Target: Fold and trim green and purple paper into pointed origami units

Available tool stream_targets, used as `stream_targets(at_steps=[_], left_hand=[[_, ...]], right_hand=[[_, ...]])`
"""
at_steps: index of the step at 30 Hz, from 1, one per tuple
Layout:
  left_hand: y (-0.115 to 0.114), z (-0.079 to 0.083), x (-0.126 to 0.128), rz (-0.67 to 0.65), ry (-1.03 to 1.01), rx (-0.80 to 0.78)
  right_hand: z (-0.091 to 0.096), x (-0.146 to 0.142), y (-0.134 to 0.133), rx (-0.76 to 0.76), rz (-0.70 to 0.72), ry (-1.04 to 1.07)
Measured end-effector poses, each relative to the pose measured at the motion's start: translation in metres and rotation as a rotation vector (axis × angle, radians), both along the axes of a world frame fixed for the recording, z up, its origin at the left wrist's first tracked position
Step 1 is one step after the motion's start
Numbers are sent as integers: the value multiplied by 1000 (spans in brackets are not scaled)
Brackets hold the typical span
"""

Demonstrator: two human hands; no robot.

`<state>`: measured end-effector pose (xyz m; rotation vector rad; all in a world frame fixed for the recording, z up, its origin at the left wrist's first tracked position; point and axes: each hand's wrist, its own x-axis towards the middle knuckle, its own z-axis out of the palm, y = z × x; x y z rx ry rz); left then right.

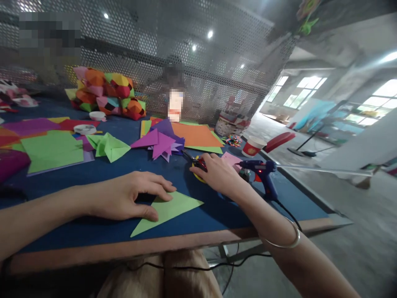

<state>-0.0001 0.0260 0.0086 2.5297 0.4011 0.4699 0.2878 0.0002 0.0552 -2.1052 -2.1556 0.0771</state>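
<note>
My left hand (130,199) lies on the blue table (93,229) with its fingers and thumb resting on the edge of a folded light green paper triangle (169,209) near the front edge. My right hand (217,174) reaches forward, fingers curled over the red and yellow handles of a pair of scissors (196,162) lying on the table. A metal bangle (283,240) hangs on my right wrist. Just right of that hand stands a blue glue gun (263,174) with its cord trailing off the table.
Purple folded paper shapes (161,142), a green folded shape (111,147), orange and green sheets (195,136) and a red paper cup (252,147) lie further back. A multicoloured paper pile (105,93) sits before a perforated metal screen. A person sits behind the table. The table's edge runs along the right.
</note>
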Motion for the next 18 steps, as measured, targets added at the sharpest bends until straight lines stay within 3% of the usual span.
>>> stream_targets(at_steps=[5, 9, 18], left_hand=[[1, 3, 0, -25, 13, -30], [2, 2, 1, -53, -22, -46], [-3, 1, 1, -42, -12, 28]], right_hand=[[-18, 5, 15, 1, 8, 184], [-16, 4, 23, -8, -3, 459], [-1, -22, -12, -160, 103, 1222]])
